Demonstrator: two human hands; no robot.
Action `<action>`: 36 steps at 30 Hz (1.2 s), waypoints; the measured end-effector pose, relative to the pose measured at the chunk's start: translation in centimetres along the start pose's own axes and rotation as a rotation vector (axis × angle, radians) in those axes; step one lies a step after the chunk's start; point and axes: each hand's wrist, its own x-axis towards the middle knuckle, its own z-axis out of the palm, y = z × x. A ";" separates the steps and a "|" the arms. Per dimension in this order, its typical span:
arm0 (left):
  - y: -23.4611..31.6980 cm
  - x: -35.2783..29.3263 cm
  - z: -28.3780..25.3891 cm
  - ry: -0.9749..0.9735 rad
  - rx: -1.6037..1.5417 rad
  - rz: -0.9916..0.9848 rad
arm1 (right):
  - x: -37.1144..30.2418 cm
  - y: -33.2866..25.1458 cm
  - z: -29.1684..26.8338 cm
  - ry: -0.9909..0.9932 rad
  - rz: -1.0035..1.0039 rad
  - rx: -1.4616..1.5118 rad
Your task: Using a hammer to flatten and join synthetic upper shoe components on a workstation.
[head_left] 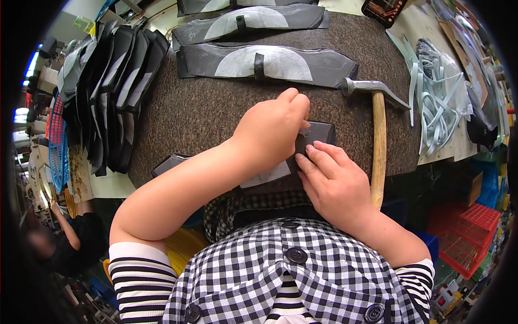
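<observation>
A dark grey panel (pixel 322 131) with a light patch lies at the near edge of the brown speckled work surface (pixel 216 116), partly covered by my forearm and hands. My left hand (pixel 273 127) is closed in a pinch just above it. A tiny bit shows at its fingertips, too small to name. On the panel, my right hand (pixel 337 181) rests with its fingers laid out flat. Just to its right, a hammer (pixel 379 129) with a wooden handle and metal head lies on the surface, the handle reaching over the near edge.
Farther off lie similar grey panels (pixel 334 62), with pale half-round patches and short black straps. A stack of such panels (pixel 121 81) stands at left. Pale blue straps (pixel 437 100) and a phone (pixel 384 9) lie at right. Red crates (pixel 469 237) are low right; another person (pixel 70 237) is lower left.
</observation>
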 end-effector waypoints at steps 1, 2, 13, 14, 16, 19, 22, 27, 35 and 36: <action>0.0 -0.1 -0.1 0.028 -0.052 0.003 | 0.0 0.1 0.0 -0.005 -0.002 -0.002; 0.0 -0.2 -0.1 0.057 -0.106 0.006 | -0.1 0.1 0.1 -0.010 -0.004 -0.005; 0.9 -0.3 0.0 0.161 -0.116 0.162 | 0.1 -0.1 0.1 -0.009 0.027 0.004; 1.1 -0.2 -0.1 0.145 -0.131 0.209 | 0.1 -0.1 0.1 -0.014 0.029 0.009; 0.5 -0.1 0.1 0.123 -0.164 0.135 | 0.2 -0.2 0.1 -0.008 0.022 0.009; 0.4 0.6 0.0 0.074 -0.227 -0.010 | 0.2 -0.2 0.1 -0.008 0.015 0.000; 0.5 1.2 -0.7 0.009 -0.303 -0.153 | 0.3 -0.2 0.0 -0.008 0.009 -0.011; 0.4 2.2 -1.2 -0.047 -0.436 -0.272 | 0.4 0.0 0.0 -0.007 0.007 -0.024; 0.7 3.0 -1.7 0.016 -0.591 -0.350 | 0.3 0.0 0.2 0.015 -0.005 -0.036; 0.6 3.1 -1.7 0.018 -0.589 -0.350 | 0.3 0.0 0.2 0.017 -0.007 -0.036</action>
